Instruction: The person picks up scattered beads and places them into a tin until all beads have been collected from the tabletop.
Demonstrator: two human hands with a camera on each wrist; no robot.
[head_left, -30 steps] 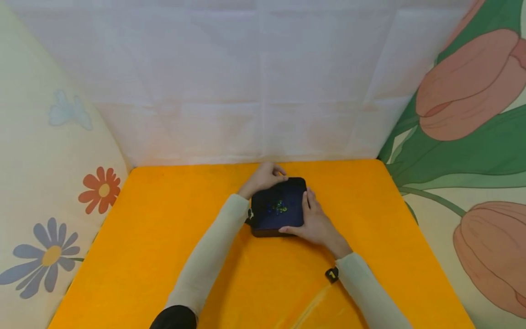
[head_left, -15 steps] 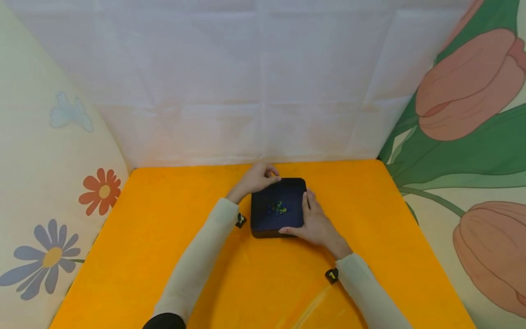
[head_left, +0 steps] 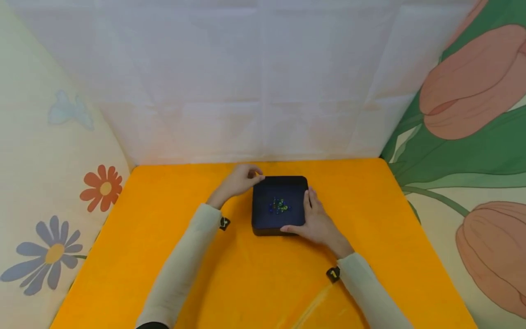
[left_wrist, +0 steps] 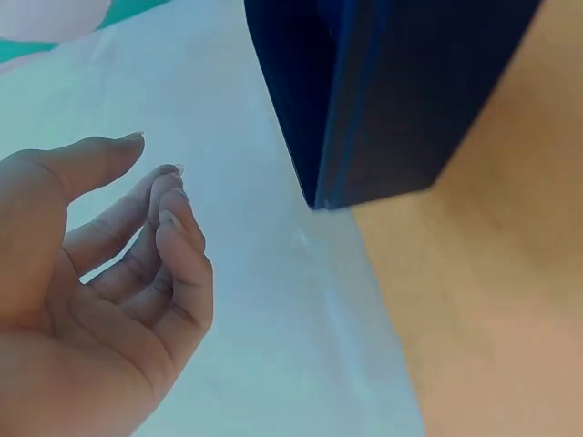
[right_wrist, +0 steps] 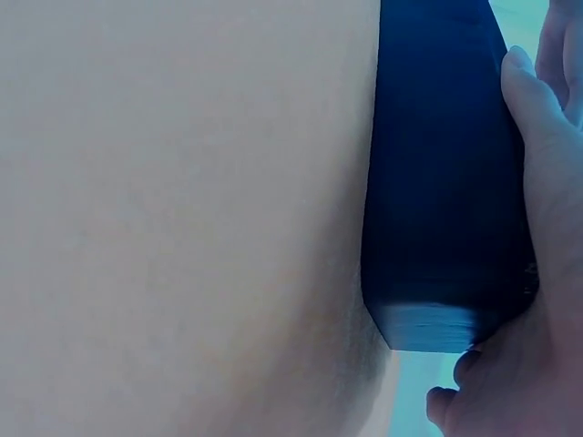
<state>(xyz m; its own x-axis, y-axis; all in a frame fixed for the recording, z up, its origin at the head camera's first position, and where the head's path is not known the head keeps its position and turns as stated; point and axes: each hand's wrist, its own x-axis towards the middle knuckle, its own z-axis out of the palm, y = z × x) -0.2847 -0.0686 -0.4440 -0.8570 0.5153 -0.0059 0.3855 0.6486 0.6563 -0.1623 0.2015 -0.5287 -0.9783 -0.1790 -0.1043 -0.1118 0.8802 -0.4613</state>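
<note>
A dark square open-topped tray [head_left: 269,221] sits on the orange cloth, with a cluster of small blue, green and yellow beads [head_left: 280,206] on its floor. My right hand [head_left: 320,226] holds the tray's near right corner, its thumb along the front wall and its fingers against the right side. By the far left corner hovers my left hand [head_left: 240,179]; in the left wrist view this hand [left_wrist: 118,273] has loosely bent fingers, thumb apart, and nothing between them. The tray wall [left_wrist: 401,118] stands a little away from it. In the right wrist view, the hand [right_wrist: 556,237] lies against the tray's wall [right_wrist: 446,182].
The orange cloth [head_left: 246,288] covers the table on all sides of the tray. A white sheet [head_left: 263,91] hangs behind the table's far edge. Flower-printed fabric [head_left: 460,183] borders the right, and another printed sheet [head_left: 49,183] borders the left.
My left hand has moved left, from over the tray's far edge to beside its far left corner, uncovering more of the tray. The right hand and tray have stayed nearly still.
</note>
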